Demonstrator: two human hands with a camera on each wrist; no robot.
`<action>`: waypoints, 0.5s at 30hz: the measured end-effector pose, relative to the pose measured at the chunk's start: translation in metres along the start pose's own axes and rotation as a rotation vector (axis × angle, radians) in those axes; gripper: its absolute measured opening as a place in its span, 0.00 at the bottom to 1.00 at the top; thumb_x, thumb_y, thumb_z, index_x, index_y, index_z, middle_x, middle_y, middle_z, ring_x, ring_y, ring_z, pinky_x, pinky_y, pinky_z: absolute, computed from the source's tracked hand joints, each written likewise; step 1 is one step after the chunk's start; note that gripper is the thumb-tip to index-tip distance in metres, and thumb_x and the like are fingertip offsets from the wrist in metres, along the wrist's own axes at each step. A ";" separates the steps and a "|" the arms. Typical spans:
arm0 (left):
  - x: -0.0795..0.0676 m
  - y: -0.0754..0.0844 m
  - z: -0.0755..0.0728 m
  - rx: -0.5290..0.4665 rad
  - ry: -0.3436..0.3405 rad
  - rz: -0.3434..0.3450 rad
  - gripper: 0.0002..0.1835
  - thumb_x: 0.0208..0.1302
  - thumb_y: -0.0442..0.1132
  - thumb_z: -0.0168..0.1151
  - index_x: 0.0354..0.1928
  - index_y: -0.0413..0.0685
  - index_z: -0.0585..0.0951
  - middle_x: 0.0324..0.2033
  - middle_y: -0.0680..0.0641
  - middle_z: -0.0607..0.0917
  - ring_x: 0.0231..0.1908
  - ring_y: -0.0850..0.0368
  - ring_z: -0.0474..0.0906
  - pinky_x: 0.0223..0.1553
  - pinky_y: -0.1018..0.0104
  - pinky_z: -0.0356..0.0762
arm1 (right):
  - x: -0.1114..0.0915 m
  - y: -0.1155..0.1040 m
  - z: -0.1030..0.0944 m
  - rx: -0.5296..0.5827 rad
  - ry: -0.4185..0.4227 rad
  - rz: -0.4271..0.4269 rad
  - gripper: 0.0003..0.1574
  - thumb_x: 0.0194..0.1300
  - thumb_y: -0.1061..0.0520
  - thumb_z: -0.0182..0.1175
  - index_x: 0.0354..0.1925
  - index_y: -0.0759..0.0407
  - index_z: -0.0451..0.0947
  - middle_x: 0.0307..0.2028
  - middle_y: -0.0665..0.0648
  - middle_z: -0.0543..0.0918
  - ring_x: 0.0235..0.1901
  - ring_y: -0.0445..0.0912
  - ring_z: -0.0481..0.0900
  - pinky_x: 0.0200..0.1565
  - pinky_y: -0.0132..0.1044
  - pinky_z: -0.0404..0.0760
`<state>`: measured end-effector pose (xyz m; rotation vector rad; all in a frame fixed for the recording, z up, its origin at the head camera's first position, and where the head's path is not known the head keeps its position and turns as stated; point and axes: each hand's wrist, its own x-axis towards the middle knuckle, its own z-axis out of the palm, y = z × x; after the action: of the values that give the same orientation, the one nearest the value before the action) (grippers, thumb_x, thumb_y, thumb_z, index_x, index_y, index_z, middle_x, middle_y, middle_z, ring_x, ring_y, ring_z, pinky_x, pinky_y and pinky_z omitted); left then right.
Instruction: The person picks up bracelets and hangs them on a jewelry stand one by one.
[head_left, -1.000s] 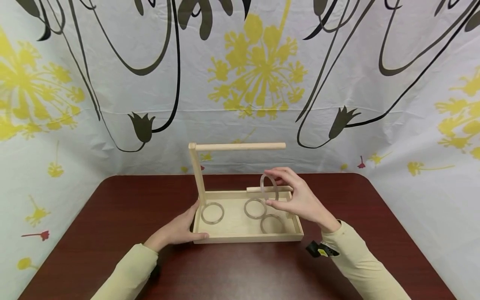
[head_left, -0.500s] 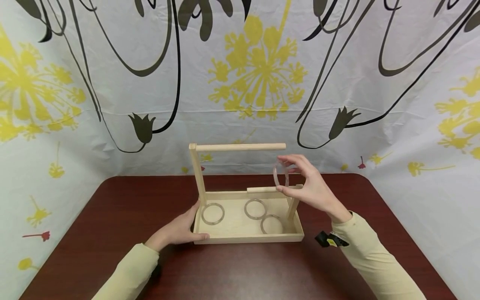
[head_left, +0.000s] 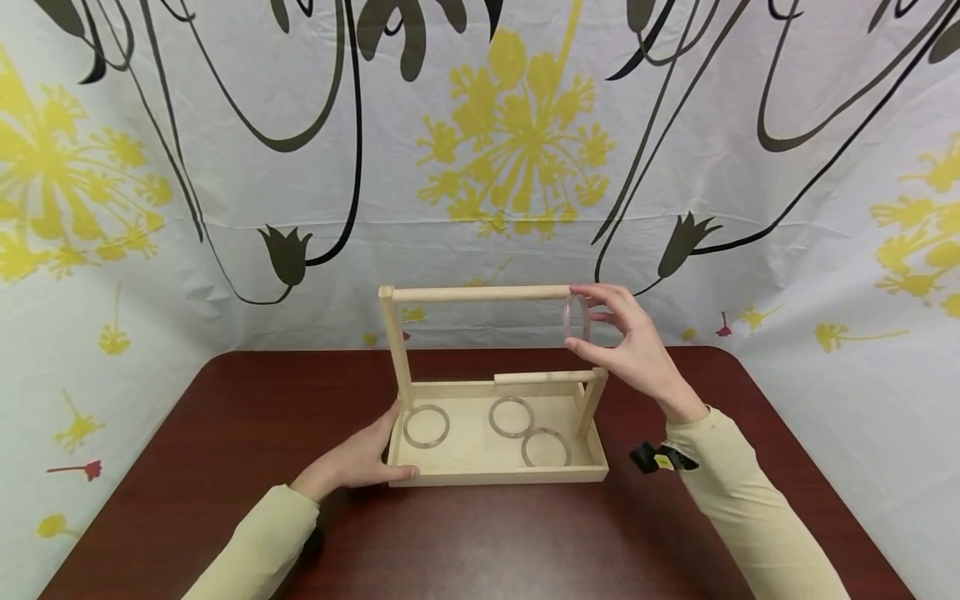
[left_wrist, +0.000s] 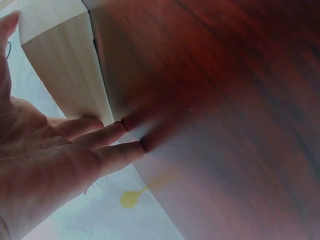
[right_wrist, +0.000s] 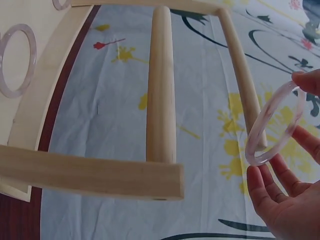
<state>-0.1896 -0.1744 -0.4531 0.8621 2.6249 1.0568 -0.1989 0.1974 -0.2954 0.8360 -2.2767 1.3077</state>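
Observation:
My right hand [head_left: 633, 346] pinches a pale translucent bangle [right_wrist: 263, 120] upright between thumb and fingertips. The bangle overlaps the free right end of the upper wooden bar [head_left: 480, 293]; in the right wrist view the bar's tip shows through its opening. My left hand [head_left: 352, 458] grips the left end of the shallow wooden tray [head_left: 495, 479], thumb at the front corner. In the left wrist view its other fingers lie along the tray's end, tips close to the tabletop. Inside the tray lie a left bangle [head_left: 406, 427], a middle bangle [head_left: 491, 417] and a right bangle [head_left: 523, 450].
A tall post [head_left: 397, 350] at the tray's left carries the upper bar. From a short post [head_left: 592, 404] on the right, a lower bar [head_left: 540, 378] points left. The dark red-brown table [head_left: 480, 533] ends at a patterned cloth [head_left: 480, 192] behind.
My right hand has lifted the bangle from over the tray, up and to the right, to the upper bar's free end. My left hand stays put on the tray.

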 end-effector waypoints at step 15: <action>0.000 0.000 0.000 -0.018 0.009 0.028 0.61 0.56 0.49 0.72 0.75 0.35 0.37 0.71 0.31 0.53 0.67 0.38 0.57 0.59 0.43 0.64 | 0.019 0.016 0.006 0.095 0.018 0.044 0.36 0.56 0.73 0.66 0.63 0.71 0.68 0.56 0.70 0.68 0.55 0.61 0.68 0.57 0.58 0.68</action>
<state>-0.1896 -0.1744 -0.4529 0.8943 2.6136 1.0925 -0.2240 0.1931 -0.2972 0.8066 -2.2461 1.4468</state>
